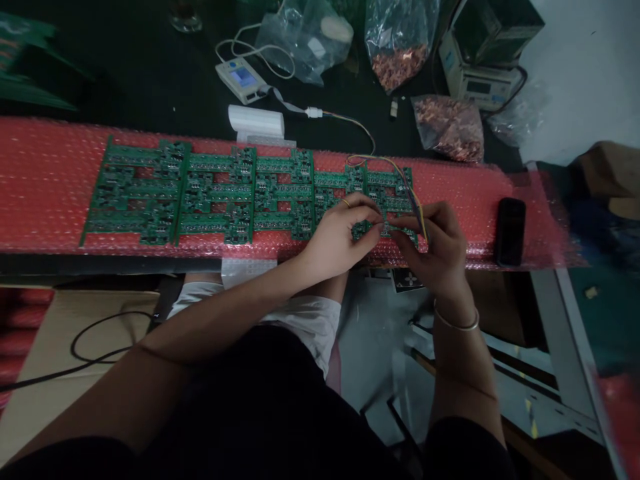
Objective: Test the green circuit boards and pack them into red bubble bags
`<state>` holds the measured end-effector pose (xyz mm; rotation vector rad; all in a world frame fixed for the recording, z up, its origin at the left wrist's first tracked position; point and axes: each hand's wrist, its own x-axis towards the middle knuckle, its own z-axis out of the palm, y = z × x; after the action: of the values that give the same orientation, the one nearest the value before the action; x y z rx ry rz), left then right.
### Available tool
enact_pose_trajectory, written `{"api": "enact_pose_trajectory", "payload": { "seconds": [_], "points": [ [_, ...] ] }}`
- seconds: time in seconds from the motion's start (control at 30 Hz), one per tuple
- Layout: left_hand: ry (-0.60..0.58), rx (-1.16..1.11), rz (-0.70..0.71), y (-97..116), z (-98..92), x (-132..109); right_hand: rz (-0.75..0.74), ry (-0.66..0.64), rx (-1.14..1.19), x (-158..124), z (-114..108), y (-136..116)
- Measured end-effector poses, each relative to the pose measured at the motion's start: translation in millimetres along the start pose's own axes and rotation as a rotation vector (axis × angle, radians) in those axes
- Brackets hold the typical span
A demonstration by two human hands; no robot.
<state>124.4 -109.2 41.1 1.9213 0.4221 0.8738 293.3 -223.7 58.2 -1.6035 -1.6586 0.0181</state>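
Several green circuit board panels (215,190) lie side by side on red bubble wrap (463,200). Over the rightmost panel (395,179), my left hand (345,230) and my right hand (435,250) meet at the fingertips. My right fingers are pinched at the end of a thin multi-coloured wire cable (404,175); its tip is mostly hidden. The thumb and index finger of my left hand are pressed together at the same spot, on something too small to make out. The cable runs back through a white connector (314,113) to a small white device with a lit screen (243,79).
A black phone (510,231) lies on the wrap at right. Behind are bags of copper-coloured pieces (400,65) (450,130), a clear plastic bag (305,40), a white roll (256,122) and a boxy instrument (480,87). Cardboard (95,333) sits below left.
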Motion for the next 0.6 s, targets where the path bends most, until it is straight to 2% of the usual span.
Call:
{"api": "enact_pose_trajectory", "payload": {
  "seconds": [0.13,0.33,0.6],
  "points": [
    [-0.025,0.053,0.062,2.0,-3.4,-1.4,-0.006,-0.056,0.037,1.8,-2.3,-1.4],
    [-0.065,0.12,0.053,4.9,-4.3,-3.3,-0.024,-0.04,-0.021,0.9,-1.7,0.1],
    [-0.061,0.117,0.098,3.7,-3.3,-3.6,-0.152,-0.03,-0.057,0.4,-3.0,-1.2]
  ]
}}
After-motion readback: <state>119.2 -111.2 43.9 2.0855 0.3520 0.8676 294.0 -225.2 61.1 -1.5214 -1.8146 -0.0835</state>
